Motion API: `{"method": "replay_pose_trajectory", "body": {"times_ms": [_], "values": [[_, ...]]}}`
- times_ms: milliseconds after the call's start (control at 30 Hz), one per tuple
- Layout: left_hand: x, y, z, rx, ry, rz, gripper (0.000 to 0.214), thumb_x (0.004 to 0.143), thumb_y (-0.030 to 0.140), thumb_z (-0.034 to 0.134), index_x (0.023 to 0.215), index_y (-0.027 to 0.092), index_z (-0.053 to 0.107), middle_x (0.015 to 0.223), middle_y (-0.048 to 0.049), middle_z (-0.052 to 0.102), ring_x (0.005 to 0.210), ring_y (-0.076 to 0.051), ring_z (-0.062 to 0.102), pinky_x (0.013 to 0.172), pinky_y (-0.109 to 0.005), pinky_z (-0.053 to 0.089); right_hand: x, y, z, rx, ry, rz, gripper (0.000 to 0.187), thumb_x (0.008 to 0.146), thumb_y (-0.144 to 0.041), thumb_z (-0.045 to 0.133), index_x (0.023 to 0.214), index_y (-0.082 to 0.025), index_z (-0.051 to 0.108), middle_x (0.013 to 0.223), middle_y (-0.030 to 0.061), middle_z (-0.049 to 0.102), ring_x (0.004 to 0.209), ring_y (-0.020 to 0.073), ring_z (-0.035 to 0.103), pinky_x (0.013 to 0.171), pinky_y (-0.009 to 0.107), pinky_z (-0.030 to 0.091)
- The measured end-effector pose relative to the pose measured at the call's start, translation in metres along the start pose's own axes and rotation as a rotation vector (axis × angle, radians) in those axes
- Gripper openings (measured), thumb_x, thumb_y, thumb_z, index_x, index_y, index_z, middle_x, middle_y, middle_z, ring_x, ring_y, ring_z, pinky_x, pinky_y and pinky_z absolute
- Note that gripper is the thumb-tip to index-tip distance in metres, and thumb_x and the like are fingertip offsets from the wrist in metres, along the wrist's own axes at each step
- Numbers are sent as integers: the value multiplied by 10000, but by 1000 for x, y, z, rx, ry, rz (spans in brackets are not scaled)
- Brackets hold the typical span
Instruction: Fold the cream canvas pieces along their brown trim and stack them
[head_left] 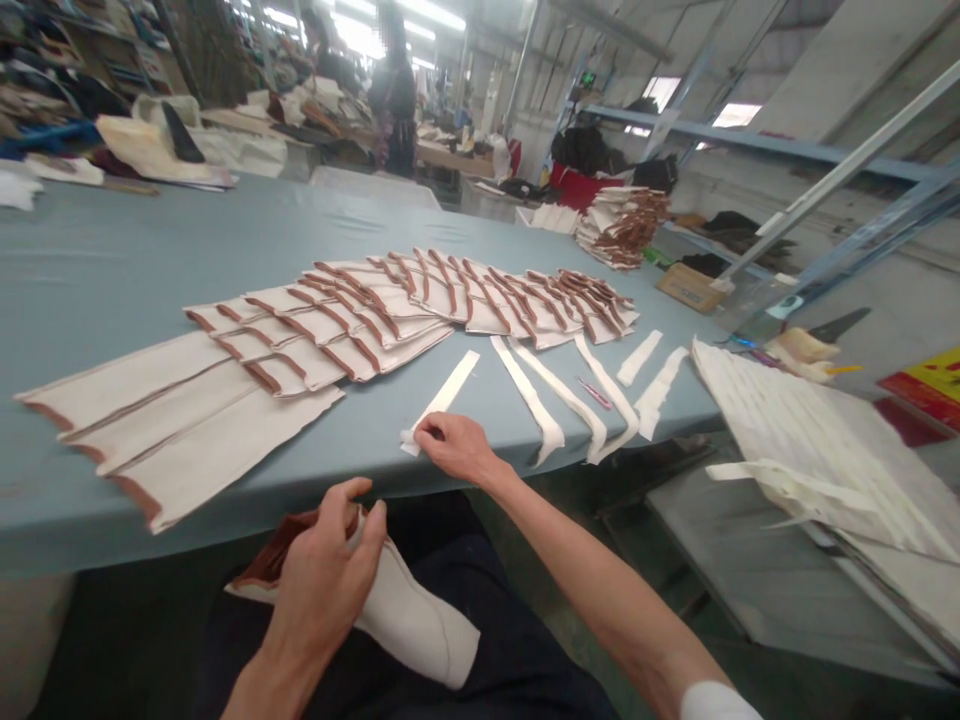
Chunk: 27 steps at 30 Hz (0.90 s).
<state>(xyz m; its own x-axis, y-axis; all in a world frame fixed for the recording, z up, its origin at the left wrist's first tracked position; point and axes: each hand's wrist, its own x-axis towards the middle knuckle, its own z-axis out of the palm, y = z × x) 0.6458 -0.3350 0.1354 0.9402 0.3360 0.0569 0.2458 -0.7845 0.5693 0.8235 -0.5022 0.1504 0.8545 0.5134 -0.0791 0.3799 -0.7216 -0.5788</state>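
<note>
The blue table (112, 270) is stretching ahead of you, a fan of cream panels (360, 320) lying across it and loose strips (570, 400) sitting to the right. Your left hand (326, 575) is gripping a folded piece (409, 615) in your lap. Your right hand (457, 448) is pinching a strip (442, 398) at the table edge.

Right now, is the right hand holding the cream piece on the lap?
No, the right hand touches a white strip on the table; the left hand holds the cream piece.
</note>
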Motion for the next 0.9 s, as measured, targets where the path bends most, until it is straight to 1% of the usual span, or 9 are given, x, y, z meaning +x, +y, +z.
{"method": "replay_pose_trajectory", "body": {"times_ms": [100,233,333,400,467,567,667,800,900], "values": [[24,20,10,77,-141,66,520,1128,376,474,1600,187,586,1017,-82,919,1037,-331,901,845,-362,643,0,1,-2,83,-10,37,283,1128,-434,717,1049,-166,760,1001,34,767,934,209,739,946,423,623],[44,43,24,233,-268,96,587,1145,302,508,1710,141,507,1054,-152,917,1039,-356,899,881,-401,649,-2,2,1,220,-3,68,309,1114,-449,739,985,-168,746,960,25,757,911,203,734,938,419,625],[51,48,31,333,-314,79,590,1186,310,518,1745,129,465,1057,-147,909,997,-337,899,941,-482,674,2,9,4,353,46,110,289,1101,-435,767,1012,-161,750,980,28,763,915,200,744,910,406,644],[52,48,34,376,-332,71,591,1205,326,504,1764,145,446,1068,-145,907,1011,-340,900,967,-515,678,8,18,4,462,106,159,279,1110,-431,760,1106,-152,758,1059,47,777,943,204,760,889,398,665],[53,47,34,406,-349,67,613,1206,328,477,1792,162,410,1059,-164,911,1027,-369,903,951,-509,680,16,28,-2,575,183,222,296,1124,-432,743,1217,-151,753,1153,70,780,981,212,772,885,402,682],[53,45,33,434,-366,65,630,1194,317,457,1806,184,391,1027,-180,917,1018,-399,906,905,-471,679,34,44,-20,727,300,313,338,1126,-427,741,1334,-160,733,1268,99,770,1056,234,778,915,427,694],[56,43,35,434,-358,73,601,1192,320,436,1775,173,445,1012,-177,918,1015,-408,906,882,-457,677,57,55,-46,852,395,369,353,1122,-414,749,1370,-165,723,1306,106,762,1079,241,779,914,428,700],[61,35,44,406,-324,86,580,1187,342,430,1734,163,499,986,-167,917,986,-423,907,843,-457,679,99,62,-89,975,486,417,342,1120,-403,756,1361,-162,725,1277,99,767,1035,226,781,875,402,704],[63,29,52,372,-289,90,567,1182,342,432,1713,165,529,941,-155,913,945,-427,908,799,-452,677,137,63,-121,1032,580,443,367,1116,-405,759,1393,-168,718,1334,111,757,1097,247,779,925,437,703]]}}
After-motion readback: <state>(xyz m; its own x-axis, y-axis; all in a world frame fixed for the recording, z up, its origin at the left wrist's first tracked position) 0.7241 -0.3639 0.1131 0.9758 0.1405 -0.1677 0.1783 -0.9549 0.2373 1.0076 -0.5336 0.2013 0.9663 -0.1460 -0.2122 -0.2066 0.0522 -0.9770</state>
